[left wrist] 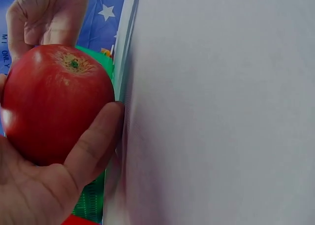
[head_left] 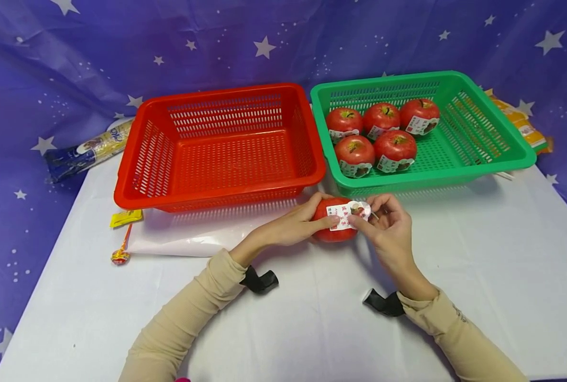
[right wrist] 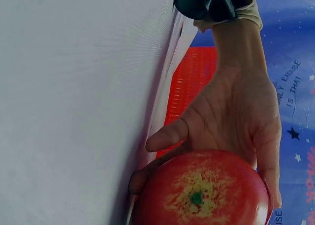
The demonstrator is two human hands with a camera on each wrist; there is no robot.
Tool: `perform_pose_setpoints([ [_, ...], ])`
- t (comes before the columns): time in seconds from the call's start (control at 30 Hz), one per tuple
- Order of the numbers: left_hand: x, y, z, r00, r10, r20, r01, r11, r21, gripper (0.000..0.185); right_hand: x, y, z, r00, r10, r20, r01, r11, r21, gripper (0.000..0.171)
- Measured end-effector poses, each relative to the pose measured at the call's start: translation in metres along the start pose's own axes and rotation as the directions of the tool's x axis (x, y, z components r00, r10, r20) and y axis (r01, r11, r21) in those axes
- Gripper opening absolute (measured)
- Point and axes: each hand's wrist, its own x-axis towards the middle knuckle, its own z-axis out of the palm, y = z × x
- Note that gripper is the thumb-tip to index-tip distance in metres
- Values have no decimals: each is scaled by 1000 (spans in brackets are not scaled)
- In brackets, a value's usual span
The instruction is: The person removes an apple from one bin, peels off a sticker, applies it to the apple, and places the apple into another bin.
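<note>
A red apple is gripped by my left hand, thumb across the front and fingers around its left and back. In the left wrist view the same apple shows its blossom end, with the left hand cupped about it. A white printed label lies across the apple's front, its right end reaching past the fruit's side. My right hand pinches that right end, thumb on the label and other fingers curled behind. The right wrist view shows the apple against the left palm.
Behind the hands stand a red basket with nothing in it and a green basket holding several labelled apples. A lollipop, a yellow packet and a glossy white sheet lie at left. Snack bags lie beyond the baskets.
</note>
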Motion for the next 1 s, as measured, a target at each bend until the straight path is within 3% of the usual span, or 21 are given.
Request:
perform_pose_setpoints([
  [0.1, 0, -1, 0, 1000, 3, 6, -3, 1000, -17, 44, -1, 1, 1, 999, -5, -42, -1, 991, -134, 39],
  [0.23, 1, -4, 1, 999, 31, 27, -30, 999, -27, 44, -1, 2, 0, 999, 7, -31, -18, 934, -358, 44],
  [0.37, 2, -6, 5, 993, 87, 74, -79, 992, -98, 43, 2, 2, -1, 982, 176, 76, -125, 890, -438, 53],
  [0.5, 3, -10, 8, 988, 118, 104, -91, 968, -232, 43, 6, 5, -4, 942, 310, 127, -222, 863, -455, 40],
  [0.67, 3, -13, 6, 987, 103, 126, -54, 938, -344, 43, 13, 12, -9, 941, 314, 128, -256, 906, -338, 17],
  [0.8, 3, -15, 4, 986, 85, 144, -27, 931, -365, 43, 15, 16, -15, 936, 329, 121, -290, 921, -258, 24],
  [1.0, 4, -17, 4, 986, 34, 164, 48, 879, -473, 41, 14, 15, -18, 903, 383, 193, -338, 913, -227, 30],
])
